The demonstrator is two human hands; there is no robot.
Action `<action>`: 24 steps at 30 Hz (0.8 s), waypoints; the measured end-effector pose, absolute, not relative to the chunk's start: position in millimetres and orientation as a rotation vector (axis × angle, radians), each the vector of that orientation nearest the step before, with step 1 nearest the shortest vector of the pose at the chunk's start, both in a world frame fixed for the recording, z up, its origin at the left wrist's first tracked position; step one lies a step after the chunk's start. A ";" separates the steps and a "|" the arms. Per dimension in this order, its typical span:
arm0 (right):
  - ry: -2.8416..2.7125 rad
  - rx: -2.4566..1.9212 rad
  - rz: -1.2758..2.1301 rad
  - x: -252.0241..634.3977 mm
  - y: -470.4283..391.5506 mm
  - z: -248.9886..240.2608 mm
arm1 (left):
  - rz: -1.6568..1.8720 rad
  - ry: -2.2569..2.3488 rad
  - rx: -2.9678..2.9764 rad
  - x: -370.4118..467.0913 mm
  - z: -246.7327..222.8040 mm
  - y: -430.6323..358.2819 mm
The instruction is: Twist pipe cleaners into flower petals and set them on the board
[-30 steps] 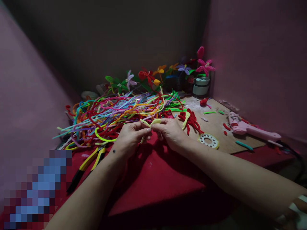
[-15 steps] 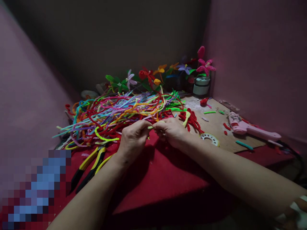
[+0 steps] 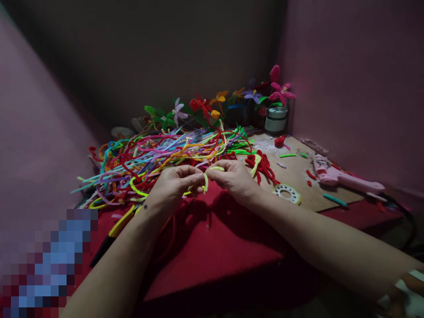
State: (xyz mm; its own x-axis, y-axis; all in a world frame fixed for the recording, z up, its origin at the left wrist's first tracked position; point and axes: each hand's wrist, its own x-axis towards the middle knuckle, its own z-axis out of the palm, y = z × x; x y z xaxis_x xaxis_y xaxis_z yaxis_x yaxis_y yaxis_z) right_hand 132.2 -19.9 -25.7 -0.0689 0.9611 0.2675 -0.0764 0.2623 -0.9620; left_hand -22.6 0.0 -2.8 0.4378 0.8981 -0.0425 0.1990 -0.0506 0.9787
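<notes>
- The counter (image 3: 212,256), covered in red, runs under the heap and out on its near side.
- The heap of fuzzy stems (image 3: 165,150), in many colours, is my landmark; it crowds the space just beyond my fingers.
- A row of fuzzy flowers (image 3: 202,105) stands along the heap's far side.
- My left hand (image 3: 177,181) is over the heap's near edge, forearm slanting up from the lower left, thumb and forefinger closed in a pinch on pale yellow stem.
- My right hand (image 3: 236,176) meets it near the heap's near right corner, forearm angling in from the lower right, wrist turned inward, also pinching pale yellow stem.
- A tan board (image 3: 296,172) lies right of the heap.
- Pliers (image 3: 121,223) with yellow-and-black handles lie at the heap's near left; my left forearm blocks part of them.
- A pink tool (image 3: 347,179) lies well to the heap's right.
- A grey cup (image 3: 276,123) stands beyond the heap's right end.
- Red stems (image 3: 265,168) lie bunched just right of the heap, a yellow knotted piece (image 3: 255,165) over them.
- A white ring with holes (image 3: 281,192) lies right of the heap, nearer me.
- The pale yellow stem (image 3: 206,181) is at my fingertips, before the heap; whether one piece or two, I can't tell.
</notes>
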 end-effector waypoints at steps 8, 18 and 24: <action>-1.695 -0.975 0.430 130.3 -24.3 -26.7 | 0.628 1.017 1.552 -23.2 -0.2 1.2; -1.469 -1.197 0.792 129.1 -23.1 -26.4 | 0.951 1.128 3.455 -12.8 -17.1 -14.8; -0.938 -1.051 1.632 133.6 -12.7 -29.1 | 0.972 0.942 3.601 -13.4 -20.2 -13.0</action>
State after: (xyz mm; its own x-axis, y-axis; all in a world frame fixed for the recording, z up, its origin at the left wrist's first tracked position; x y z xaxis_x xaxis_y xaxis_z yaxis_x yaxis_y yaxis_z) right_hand 133.6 -12.7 -29.1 -0.1833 0.9603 -0.2102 -0.3016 -0.2585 -0.9177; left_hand -13.4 -13.0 -20.2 0.7819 0.2400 0.5754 0.5677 -0.6555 -0.4980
